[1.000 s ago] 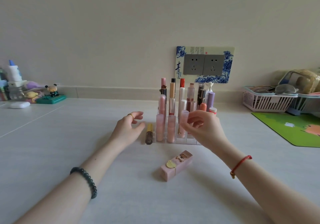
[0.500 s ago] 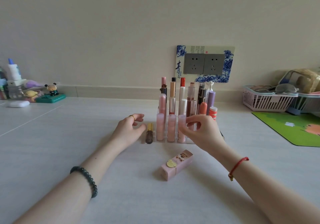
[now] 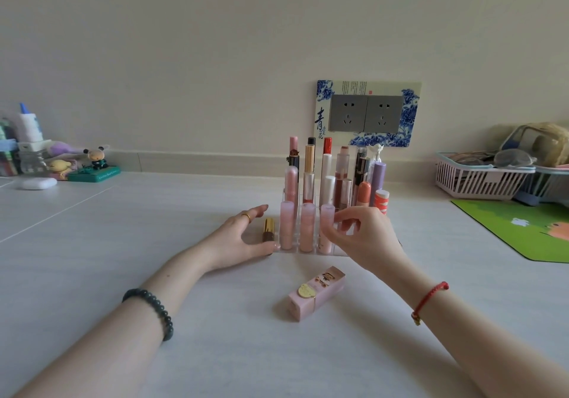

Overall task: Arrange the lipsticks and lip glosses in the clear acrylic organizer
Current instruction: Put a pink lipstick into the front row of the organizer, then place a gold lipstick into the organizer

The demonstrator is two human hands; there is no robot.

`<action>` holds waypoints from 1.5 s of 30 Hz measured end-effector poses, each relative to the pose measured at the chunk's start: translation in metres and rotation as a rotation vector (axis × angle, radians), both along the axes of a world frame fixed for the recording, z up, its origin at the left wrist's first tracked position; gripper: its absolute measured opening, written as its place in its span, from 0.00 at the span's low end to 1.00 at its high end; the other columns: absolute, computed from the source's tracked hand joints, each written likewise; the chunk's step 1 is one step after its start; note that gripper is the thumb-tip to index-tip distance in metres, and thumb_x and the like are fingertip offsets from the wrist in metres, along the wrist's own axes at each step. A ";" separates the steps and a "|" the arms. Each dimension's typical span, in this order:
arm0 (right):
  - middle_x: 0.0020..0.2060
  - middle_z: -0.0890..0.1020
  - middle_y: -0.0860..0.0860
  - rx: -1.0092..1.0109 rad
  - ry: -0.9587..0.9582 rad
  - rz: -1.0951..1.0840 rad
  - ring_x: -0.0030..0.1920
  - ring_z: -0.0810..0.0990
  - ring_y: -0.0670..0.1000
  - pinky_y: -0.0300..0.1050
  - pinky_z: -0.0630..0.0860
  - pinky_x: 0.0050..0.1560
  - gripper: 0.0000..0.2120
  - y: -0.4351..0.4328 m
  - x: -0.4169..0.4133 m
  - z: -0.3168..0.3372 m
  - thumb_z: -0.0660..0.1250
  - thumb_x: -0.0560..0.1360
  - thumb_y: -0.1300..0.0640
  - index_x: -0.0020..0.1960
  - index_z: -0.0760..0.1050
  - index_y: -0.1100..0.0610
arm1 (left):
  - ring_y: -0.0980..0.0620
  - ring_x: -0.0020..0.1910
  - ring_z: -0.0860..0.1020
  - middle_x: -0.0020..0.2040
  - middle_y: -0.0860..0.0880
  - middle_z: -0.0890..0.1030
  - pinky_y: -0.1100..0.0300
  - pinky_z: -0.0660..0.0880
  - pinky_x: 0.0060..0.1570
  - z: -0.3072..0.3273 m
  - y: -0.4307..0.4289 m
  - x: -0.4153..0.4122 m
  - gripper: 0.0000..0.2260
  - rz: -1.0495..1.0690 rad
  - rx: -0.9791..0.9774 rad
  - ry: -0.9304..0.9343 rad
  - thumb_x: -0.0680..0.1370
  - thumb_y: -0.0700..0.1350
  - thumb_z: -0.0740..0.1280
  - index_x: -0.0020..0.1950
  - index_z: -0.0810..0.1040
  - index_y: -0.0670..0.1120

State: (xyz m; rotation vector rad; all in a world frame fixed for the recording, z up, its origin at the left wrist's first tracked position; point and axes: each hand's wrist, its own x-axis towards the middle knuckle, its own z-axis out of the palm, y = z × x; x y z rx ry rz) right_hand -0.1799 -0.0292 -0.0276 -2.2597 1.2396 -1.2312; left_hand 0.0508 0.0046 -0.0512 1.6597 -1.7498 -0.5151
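The clear acrylic organizer (image 3: 311,251) stands mid-table, holding several upright lipsticks and glosses, taller ones at the back. Three pale pink tubes fill its front row. My right hand (image 3: 366,237) pinches the rightmost of them, a pink tube (image 3: 325,228) that stands in its slot. My left hand (image 3: 237,240) lies flat at the organizer's left side with fingers spread and the thumb touching the base corner. A gold-and-brown tube (image 3: 268,229) stands outside the organizer between that thumb and the fingers. A pink lipstick box (image 3: 317,293) lies on the table in front.
A white basket (image 3: 474,182) with clutter and a green mat (image 3: 517,228) are at the right. Bottles, small figurines (image 3: 92,167) and a white case (image 3: 38,183) sit at the far left by the wall. A decorated double socket (image 3: 366,114) is behind the organizer.
My right hand lowered the pink tube from in front of the organizer into the front row's third slot. My left hand slid slightly closer to the organizer base.
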 end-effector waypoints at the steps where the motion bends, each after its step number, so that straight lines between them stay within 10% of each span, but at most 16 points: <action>1: 0.35 0.81 0.49 -0.002 0.012 0.005 0.31 0.73 0.43 0.25 0.69 0.33 0.13 0.000 -0.001 0.000 0.66 0.72 0.49 0.43 0.82 0.57 | 0.59 0.70 0.60 0.73 0.55 0.62 0.63 0.57 0.67 0.000 0.000 0.003 0.39 -0.025 0.017 -0.013 0.67 0.56 0.72 0.72 0.55 0.56; 13: 0.30 0.77 0.44 -0.073 -0.081 -0.046 0.29 0.72 0.41 0.26 0.68 0.29 0.10 0.003 -0.008 0.013 0.66 0.72 0.49 0.43 0.81 0.55 | 0.61 0.64 0.66 0.63 0.58 0.69 0.67 0.58 0.62 -0.002 -0.009 0.012 0.41 -0.076 0.043 -0.052 0.65 0.54 0.75 0.72 0.56 0.58; 20: 0.30 0.79 0.49 -0.081 -0.213 0.070 0.28 0.73 0.44 0.35 0.69 0.29 0.05 0.012 -0.007 0.021 0.67 0.72 0.55 0.41 0.79 0.55 | 0.65 0.61 0.69 0.62 0.57 0.69 0.74 0.62 0.57 0.020 0.009 0.001 0.42 -0.005 -0.300 0.037 0.60 0.54 0.77 0.69 0.59 0.59; 27: 0.37 0.83 0.46 0.205 -0.362 0.442 0.37 0.81 0.41 0.30 0.75 0.37 0.06 0.029 0.001 0.027 0.69 0.69 0.52 0.46 0.78 0.48 | 0.69 0.59 0.69 0.64 0.68 0.65 0.80 0.60 0.56 0.041 0.035 -0.048 0.42 -0.148 -0.589 0.039 0.58 0.59 0.74 0.66 0.56 0.67; 34: 0.37 0.85 0.50 0.446 -0.439 0.610 0.39 0.83 0.47 0.34 0.77 0.38 0.11 0.026 -0.002 0.027 0.69 0.65 0.48 0.43 0.81 0.53 | 0.66 0.62 0.68 0.70 0.52 0.66 0.78 0.63 0.59 0.038 0.034 -0.075 0.44 -0.232 -0.561 0.019 0.60 0.49 0.78 0.68 0.57 0.65; 45: 0.36 0.82 0.45 0.088 -0.332 0.136 0.34 0.80 0.39 0.28 0.77 0.38 0.07 0.006 -0.031 0.040 0.72 0.67 0.61 0.45 0.79 0.55 | 0.63 0.51 0.75 0.56 0.57 0.75 0.75 0.67 0.54 0.033 0.021 -0.052 0.21 0.056 -0.680 0.238 0.74 0.44 0.67 0.65 0.67 0.52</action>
